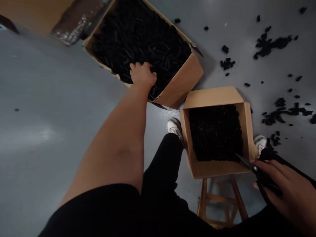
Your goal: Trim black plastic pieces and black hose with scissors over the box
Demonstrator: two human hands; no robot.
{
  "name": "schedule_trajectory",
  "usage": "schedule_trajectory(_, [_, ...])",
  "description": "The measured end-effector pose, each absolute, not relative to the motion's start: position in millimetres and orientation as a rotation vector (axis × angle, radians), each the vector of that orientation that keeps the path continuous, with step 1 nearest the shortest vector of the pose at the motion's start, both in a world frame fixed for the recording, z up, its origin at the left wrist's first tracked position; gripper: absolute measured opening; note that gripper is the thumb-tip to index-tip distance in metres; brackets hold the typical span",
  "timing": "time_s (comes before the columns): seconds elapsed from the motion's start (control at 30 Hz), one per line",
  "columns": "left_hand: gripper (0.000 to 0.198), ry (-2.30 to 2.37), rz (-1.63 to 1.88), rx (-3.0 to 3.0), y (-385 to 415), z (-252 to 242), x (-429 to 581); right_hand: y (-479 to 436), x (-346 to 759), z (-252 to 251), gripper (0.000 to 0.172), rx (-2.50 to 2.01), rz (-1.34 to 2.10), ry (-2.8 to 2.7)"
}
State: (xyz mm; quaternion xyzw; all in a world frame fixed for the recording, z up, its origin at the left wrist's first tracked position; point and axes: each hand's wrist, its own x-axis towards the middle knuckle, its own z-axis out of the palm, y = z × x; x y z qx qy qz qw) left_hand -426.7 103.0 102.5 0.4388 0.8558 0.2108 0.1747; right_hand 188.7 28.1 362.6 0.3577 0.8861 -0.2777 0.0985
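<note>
My left hand [143, 76] reaches down onto the heap of short black tube-like pieces [138, 36] in the larger cardboard box [181, 80]. Its thumb stands apart from the bent fingers, whose tips are partly hidden among the pieces; nothing shows in its grip. At the lower right, my right hand [283, 184] is closed around the dark handles of a pair of scissors [247, 162]. Their blades look closed and point up and left, over the near right corner of a smaller cardboard box [217, 169]. More black pieces [217, 131] lie inside that box.
The smaller box stands between my shoes [174, 126], with a wooden stool [222, 198] just below it in view. Loose black pieces [271, 44] are scattered over the grey floor at right. A brown plastic-wrapped bundle [76, 21] lies at the upper left.
</note>
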Motion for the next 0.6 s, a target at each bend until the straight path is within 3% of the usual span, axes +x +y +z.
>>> schedule_trajectory(0.13, [0.060, 2.574, 0.534, 1.065, 116, 103, -430, 23, 200, 361, 0.065, 1.038, -0.816, 2.615])
schedule_trajectory(0.2, [0.070, 2.582, 0.636, 1.049, 116, 113, -427, 22, 196, 365, 0.063, 1.036, -0.844, 2.640])
schedule_trajectory(0.27, [0.068, 2.517, 0.698, 1.011, 108, 134, -413, 22, 186, 373, 0.057, 1.047, -0.917, 2.661])
schedule_trajectory(0.43, [0.049, 1.889, 0.686, 1.218, 59, 225, -314, 32, 153, 389, 0.053, 1.167, -1.202, 2.494])
schedule_trajectory(0.6, [0.062, 1.544, 0.788, 1.326, 1, 315, -210, 50, 139, 381, 0.056, 1.368, -1.419, 2.446])
